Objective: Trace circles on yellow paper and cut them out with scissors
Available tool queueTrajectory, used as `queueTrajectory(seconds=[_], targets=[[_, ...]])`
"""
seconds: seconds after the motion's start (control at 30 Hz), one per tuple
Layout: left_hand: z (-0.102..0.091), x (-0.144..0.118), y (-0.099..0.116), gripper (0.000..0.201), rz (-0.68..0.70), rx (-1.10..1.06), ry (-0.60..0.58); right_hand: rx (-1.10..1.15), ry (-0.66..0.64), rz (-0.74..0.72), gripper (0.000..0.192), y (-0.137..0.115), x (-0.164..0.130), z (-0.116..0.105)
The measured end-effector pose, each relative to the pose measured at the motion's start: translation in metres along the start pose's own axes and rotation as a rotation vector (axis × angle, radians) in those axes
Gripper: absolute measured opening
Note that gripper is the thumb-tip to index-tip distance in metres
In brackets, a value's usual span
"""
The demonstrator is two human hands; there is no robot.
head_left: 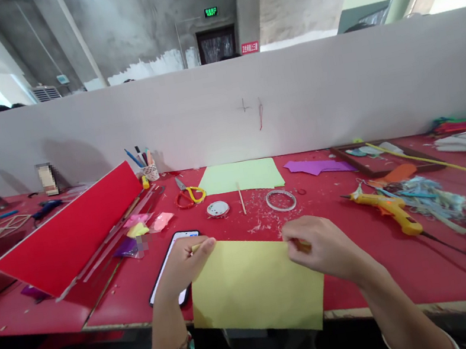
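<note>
Yellow paper sheet (256, 291) basically runs long-ways between left hand (188, 262) and right hand (318, 247), both pinching its far edge.

Matt paper sheet (257, 290), smooth tabletop (362, 296)

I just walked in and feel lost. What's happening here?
A person is holding a yellow sheet by its upper corners, the left hand at one and the right hand at the other. The sheet overhangs the near edge of the red table. A phone lies partly hidden by the left hand; scissors lie farther back.
</note>
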State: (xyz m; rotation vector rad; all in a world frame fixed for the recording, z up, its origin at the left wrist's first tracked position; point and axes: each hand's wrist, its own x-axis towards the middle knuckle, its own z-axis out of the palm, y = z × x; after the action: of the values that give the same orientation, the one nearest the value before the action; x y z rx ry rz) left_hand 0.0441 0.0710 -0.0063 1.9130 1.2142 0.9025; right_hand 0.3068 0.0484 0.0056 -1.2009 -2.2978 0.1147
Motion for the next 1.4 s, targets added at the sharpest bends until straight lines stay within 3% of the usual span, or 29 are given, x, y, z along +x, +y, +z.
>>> queueTrajectory(seconds=[0.17, 0.27, 0.4, 0.5, 0.7, 0.87, 0.93, 1.0, 1.1, 1.17, 1.27, 1.4], targets=[[-0.001, 0.000, -0.002, 0.044, -0.033, -0.043, 0.006, 0.070, -0.022, -0.028, 0.016, 0.019, -0.008, -0.013], [-0.006, -0.002, 0.000, 0.041, -0.107, -0.081, 0.104, 0.045, -0.004, 0.069, 0.016, 0.038, -0.014, -0.023], [-0.006, -0.005, 0.004, 0.039, -0.104, -0.054, 0.186, -0.142, 0.257, 0.244, 0.016, 0.049, -0.019, -0.034], [0.007, -0.001, 0.012, 0.041, 0.019, 0.027, 0.157, -0.057, 0.344, 0.178, 0.015, 0.035, -0.017, -0.037], [0.035, 0.009, 0.027, 0.040, 0.189, 0.051, 0.078, 0.089, 0.007, -0.021, 0.024, -0.003, -0.016, -0.031], [0.038, 0.011, 0.019, 0.044, 0.181, 0.049, 0.000, 0.095, -0.147, 0.164, 0.018, 0.000, -0.016, -0.028], [0.040, 0.011, 0.019, 0.042, 0.172, 0.100, 0.039, 0.088, -0.239, 0.133, 0.014, 0.001, -0.014, -0.028], [0.044, 0.011, 0.023, 0.030, 0.220, 0.235, 0.167, 0.068, -0.310, 0.125, 0.026, 0.001, -0.010, -0.026], [0.060, 0.011, 0.033, 0.022, 0.424, 0.548, 0.363, 0.001, -0.334, 0.203, 0.026, -0.003, -0.007, -0.020], [0.073, 0.011, 0.040, 0.021, 0.562, 0.647, 0.288, -0.016, -0.374, 0.210, 0.022, -0.006, -0.006, -0.016], [0.090, 0.011, 0.045, 0.016, 0.619, 0.713, 0.162, -0.009, -0.425, 0.178, 0.021, -0.007, -0.006, -0.013], [0.098, 0.012, 0.041, 0.018, 0.641, 0.812, 0.160, 0.024, -0.425, 0.186, 0.027, -0.004, -0.005, -0.013]])
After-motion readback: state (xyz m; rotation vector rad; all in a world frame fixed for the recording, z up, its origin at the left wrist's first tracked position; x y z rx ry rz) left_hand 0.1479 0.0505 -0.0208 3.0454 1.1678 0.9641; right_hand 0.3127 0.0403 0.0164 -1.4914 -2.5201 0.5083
